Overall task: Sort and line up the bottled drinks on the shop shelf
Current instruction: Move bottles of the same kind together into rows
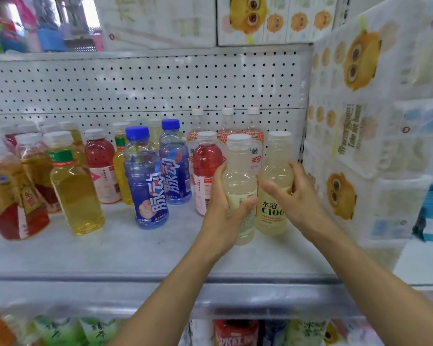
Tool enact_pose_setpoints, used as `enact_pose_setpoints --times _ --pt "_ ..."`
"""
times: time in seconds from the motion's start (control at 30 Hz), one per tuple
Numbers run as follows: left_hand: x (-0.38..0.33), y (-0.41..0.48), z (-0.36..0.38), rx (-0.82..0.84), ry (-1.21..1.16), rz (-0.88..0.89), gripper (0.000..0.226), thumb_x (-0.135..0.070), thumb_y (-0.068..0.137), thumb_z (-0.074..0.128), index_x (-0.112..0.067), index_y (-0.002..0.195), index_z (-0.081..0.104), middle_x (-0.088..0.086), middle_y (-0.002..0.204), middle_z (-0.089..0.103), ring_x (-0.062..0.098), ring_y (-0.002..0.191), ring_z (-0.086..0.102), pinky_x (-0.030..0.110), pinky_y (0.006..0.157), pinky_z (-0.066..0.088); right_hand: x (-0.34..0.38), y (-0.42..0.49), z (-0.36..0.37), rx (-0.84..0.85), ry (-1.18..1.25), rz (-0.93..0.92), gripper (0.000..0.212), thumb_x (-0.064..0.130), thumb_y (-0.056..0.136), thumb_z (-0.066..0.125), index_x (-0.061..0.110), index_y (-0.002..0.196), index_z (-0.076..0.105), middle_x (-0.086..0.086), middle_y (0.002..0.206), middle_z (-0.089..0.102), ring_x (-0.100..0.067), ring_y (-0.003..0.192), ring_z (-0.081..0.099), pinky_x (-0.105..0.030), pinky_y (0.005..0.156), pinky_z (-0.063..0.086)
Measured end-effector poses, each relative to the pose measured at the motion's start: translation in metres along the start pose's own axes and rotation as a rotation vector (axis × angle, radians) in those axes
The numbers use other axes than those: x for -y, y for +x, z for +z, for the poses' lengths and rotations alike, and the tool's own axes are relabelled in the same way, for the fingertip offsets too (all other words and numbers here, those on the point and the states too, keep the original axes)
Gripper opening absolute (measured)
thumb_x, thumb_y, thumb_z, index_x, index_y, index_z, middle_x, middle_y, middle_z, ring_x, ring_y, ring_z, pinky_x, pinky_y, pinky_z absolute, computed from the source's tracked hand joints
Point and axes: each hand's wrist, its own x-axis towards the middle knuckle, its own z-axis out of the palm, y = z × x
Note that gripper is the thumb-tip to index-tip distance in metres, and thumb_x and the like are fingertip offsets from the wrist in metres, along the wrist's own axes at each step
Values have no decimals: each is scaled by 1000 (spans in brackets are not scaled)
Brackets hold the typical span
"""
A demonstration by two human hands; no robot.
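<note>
Clasping one pale bottle [239, 171] in the left hand [220, 206] and the C100 bottle [273, 216] in the right hand [298, 196], both grips curled snug, seemingly to pair them on the shelf [135, 250].

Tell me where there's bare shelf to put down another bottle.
Bare: the front strip of the shelf, from the yellow bottle across to the left hand. Crowded: the left end, and the right corner round the two pale bottles.
</note>
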Motion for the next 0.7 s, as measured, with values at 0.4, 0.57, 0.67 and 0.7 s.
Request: enact_pose_setpoints --times 0.4,0.57,0.67,0.7 --pt "-7 -19 -18 -234 -5 -3 73 -70 79 59 -55 142 25 -21 123 65 0 113 63 34 99 52 27 -14 18 13 99 -84 60 77 68 67 41 114 54 18 98 73 -4 81 72 -19 61 55" --pt "-19 -39 -47 -291 -56 -6 63 -68 79 60 -64 134 29 -29 117 65 -6 106 64 12 84 52 49 -22 46 107 170 -72 57 71 75 66 37 120 52 16 99 74 -7 81 73 -19 59 56" --pt "-20 -51 -75 -305 -72 1 76 -70 77 60 -52 144 29 -18 124 65 3 112 64 29 94 55 60 -28 72 143 196 -60 51 64 77 64 37 119 54 13 100 74 -10 82 74 -24 62 58" --pt "-20 -56 -86 -305 -67 -1 75 -69 78 60 -53 143 28 -16 124 66 6 112 65 33 94 55 64 -31 82 154 203 -57 49 63 77 63 37 118 54 12 100 74 -10 82 74 -25 63 58"
